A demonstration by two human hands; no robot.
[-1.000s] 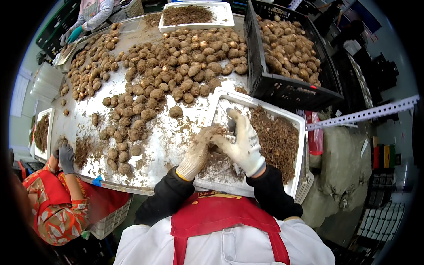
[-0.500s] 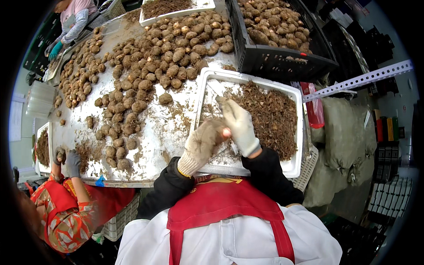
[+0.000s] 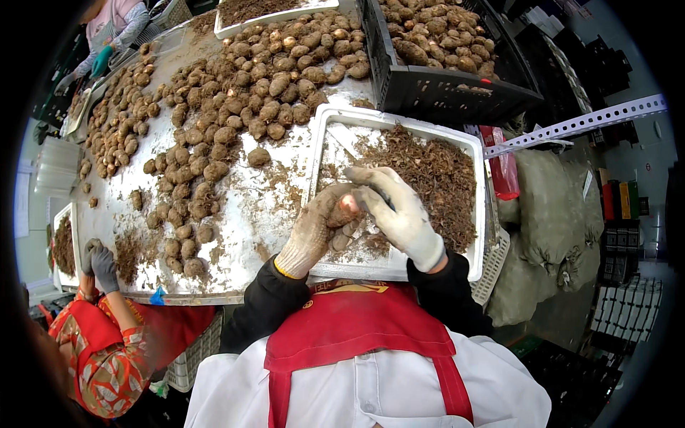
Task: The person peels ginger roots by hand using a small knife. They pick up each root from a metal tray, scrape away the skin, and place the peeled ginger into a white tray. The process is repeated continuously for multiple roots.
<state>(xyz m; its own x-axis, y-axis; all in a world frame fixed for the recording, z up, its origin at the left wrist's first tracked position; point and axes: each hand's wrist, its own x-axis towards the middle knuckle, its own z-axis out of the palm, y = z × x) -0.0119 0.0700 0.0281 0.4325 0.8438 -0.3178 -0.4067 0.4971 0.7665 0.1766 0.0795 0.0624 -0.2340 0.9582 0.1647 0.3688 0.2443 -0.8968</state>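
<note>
Over the near left part of a white foam tray, my gloved left hand is closed round a brown taro. The taro's pale pink end points toward my other hand. My gloved right hand, its fingers bent, has its thumb side at that pink end. Whether it grips a small tool or scrap is hidden by the fingers. Brown fibrous peelings fill much of the tray. Left of the tray, loose hairy taros lie heaped on the metal table.
A black crate full of taros stands beyond the tray. A perforated metal bar juts in at right, above stuffed sacks. Gloved hands of a co-worker are at the table's left end; another person works at far left.
My right hand has turned and its fingers have bent over the taro's end. The taro shows more clearly in my left hand. The view has shifted slightly.
</note>
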